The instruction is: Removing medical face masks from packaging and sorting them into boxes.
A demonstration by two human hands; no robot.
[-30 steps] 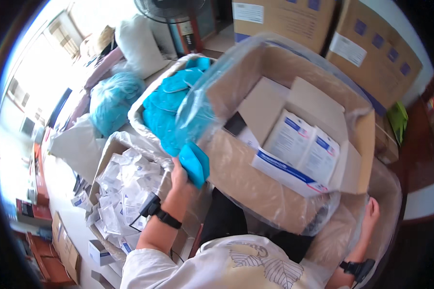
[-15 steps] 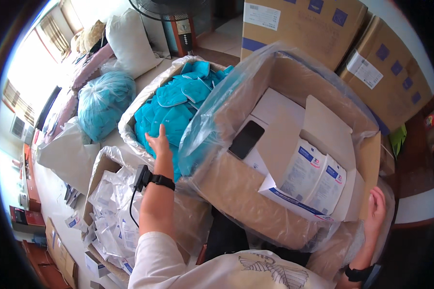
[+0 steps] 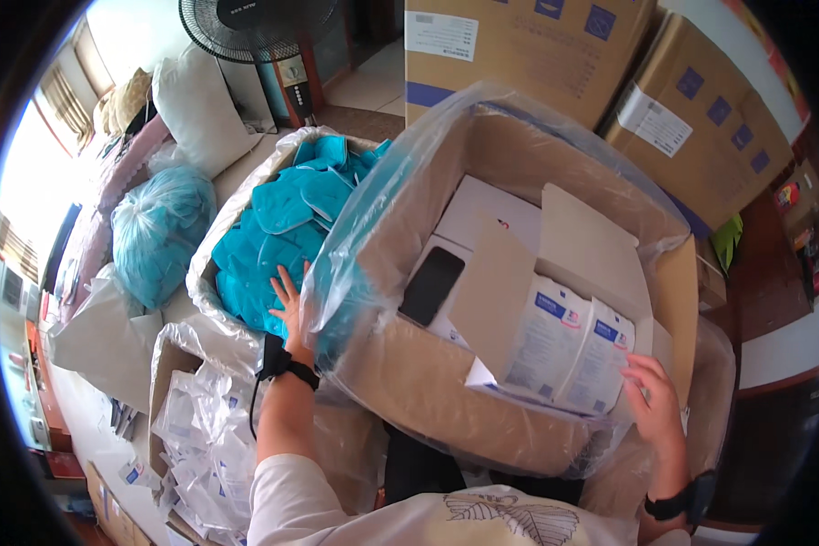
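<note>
My left hand (image 3: 291,305) is open, fingers spread, at the near right side of a heap of teal folded face masks (image 3: 273,214). It holds nothing that I can see; whether the fingertips touch the masks I cannot tell. The masks fill a plastic-lined carton (image 3: 211,305). To the right, my right hand (image 3: 653,400) is open, its fingers slightly bent and apart, at the right end of an opened small white box (image 3: 601,218). Printed white packets (image 3: 546,341) stand in rows inside that box, close to the right fingertips. The box sits in a large plastic-lined carton (image 3: 409,364).
A black phone (image 3: 432,285) lies on a closed white box (image 3: 484,214) in the large carton. Left of my forearm, another carton holds crumpled white wrappers (image 3: 205,428). Tall sealed cartons (image 3: 528,64) stand behind. A bag of teal pieces (image 3: 162,232) and a black fan (image 3: 246,27) are farther off.
My right hand has moved inward from the large carton's right side to the packets. My left hand has drawn back slightly toward me, its fingers more spread. The view has shifted to the right.
</note>
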